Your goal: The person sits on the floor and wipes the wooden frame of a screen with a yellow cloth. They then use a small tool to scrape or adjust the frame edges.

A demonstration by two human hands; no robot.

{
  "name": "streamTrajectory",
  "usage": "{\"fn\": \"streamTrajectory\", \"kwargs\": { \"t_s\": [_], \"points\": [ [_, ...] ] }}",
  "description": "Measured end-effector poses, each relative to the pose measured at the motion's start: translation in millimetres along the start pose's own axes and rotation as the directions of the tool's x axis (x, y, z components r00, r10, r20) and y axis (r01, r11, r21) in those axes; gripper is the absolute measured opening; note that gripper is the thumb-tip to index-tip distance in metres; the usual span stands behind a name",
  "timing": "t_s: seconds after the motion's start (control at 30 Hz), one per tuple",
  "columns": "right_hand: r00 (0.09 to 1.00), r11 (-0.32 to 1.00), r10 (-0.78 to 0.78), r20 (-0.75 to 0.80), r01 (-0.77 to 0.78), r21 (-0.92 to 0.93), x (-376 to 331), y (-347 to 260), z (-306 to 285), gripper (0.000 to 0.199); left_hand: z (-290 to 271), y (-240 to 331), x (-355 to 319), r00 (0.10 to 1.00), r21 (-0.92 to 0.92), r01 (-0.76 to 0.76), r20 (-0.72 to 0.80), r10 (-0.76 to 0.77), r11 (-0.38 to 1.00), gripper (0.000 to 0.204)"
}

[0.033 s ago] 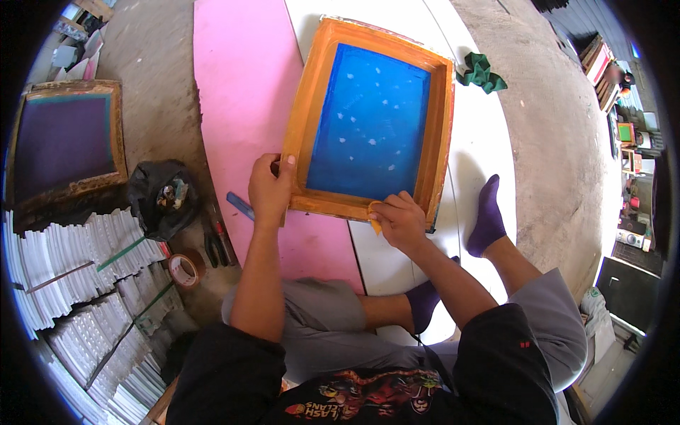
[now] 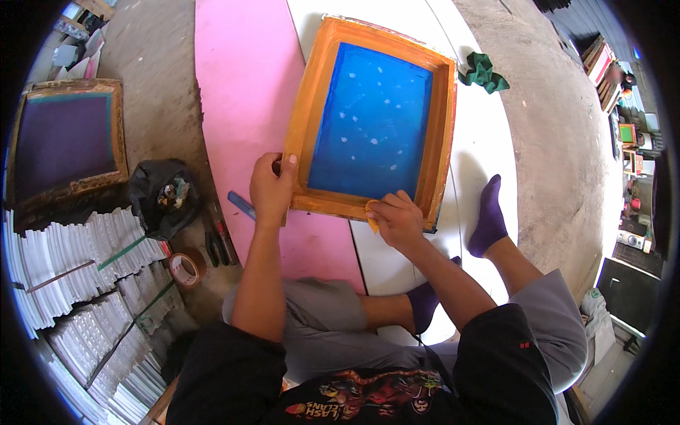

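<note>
Nothing has shifted since the earlier frame. Across the pink board (image 2: pixel 241 85) and white board (image 2: pixel 489 149) lies an orange-framed blue screen (image 2: pixel 372 120). At its 7 o'clock corner the left hand (image 2: pixel 271 188) grips the frame; at 6 o'clock the right hand (image 2: pixel 398 219) pinches an orange scrap (image 2: pixel 371 214).

Head view, single wide fisheye, looking steeply down from above a seated person.

Camera worn on the head; faces down and slightly forward over lap and crossed legs onto the floor. Close range: both forearms enter from the lower edge, left hand (image 2: pixel 271 188) and right hand (image 2: pixel 398 219) near centre on the orange-framed printing screen (image 2: pixel 309 120). Straight edges bow toward the dark circular rim. Only one view present, so nothing is shared with another.
</note>
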State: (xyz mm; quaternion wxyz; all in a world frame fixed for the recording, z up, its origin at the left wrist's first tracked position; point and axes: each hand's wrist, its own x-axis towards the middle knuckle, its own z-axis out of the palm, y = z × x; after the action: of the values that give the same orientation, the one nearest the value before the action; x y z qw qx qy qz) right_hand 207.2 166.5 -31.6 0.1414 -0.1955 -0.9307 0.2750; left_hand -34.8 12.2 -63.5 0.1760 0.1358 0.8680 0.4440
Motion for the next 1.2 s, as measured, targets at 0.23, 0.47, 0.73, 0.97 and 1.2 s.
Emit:
{"fn": "streamTrajectory", "kwargs": {
  "t_s": [0.23, 0.47, 0.73, 0.97, 1.2],
  "points": [
    [0.998, 0.998, -0.049, 0.032, 0.048, 0.032, 38.0, -36.7, 44.6, 0.014, -1.6, -1.4, 3.0, 0.999, -0.005, 0.016, 0.038, -0.016, 1.0, 0.039],
    [0.982, 0.997, -0.046, 0.181, 0.057, -0.055, 31.3, -18.7, 5.3, 0.019, -9.7, -14.3, 5.6, 0.996, -0.076, -0.046, 0.077, 0.052, 0.996, 0.033],
    [0.976, 0.994, -0.111, 0.19, 0.111, 0.006, 46.3, -27.3, 29.7, 0.019, -5.8, -3.9, 1.3, 0.996, 0.042, -0.073, 0.046, 0.071, 0.996, 0.031],
    [0.976, 0.997, -0.082, 0.2, 0.079, 0.02, 62.7, -52.5, 50.8, 0.013, -5.3, -9.7, 2.1, 0.997, 0.083, -0.073, 0.027, 0.07, 0.994, 0.039],
    [0.978, 0.997, -0.076, 0.194, 0.069, 0.043, 79.4, -75.2, 77.7, 0.009, -5.5, -6.2, 2.0, 0.999, 0.021, -0.035, 0.029, 0.034, 0.999, 0.044]
  ]
}}
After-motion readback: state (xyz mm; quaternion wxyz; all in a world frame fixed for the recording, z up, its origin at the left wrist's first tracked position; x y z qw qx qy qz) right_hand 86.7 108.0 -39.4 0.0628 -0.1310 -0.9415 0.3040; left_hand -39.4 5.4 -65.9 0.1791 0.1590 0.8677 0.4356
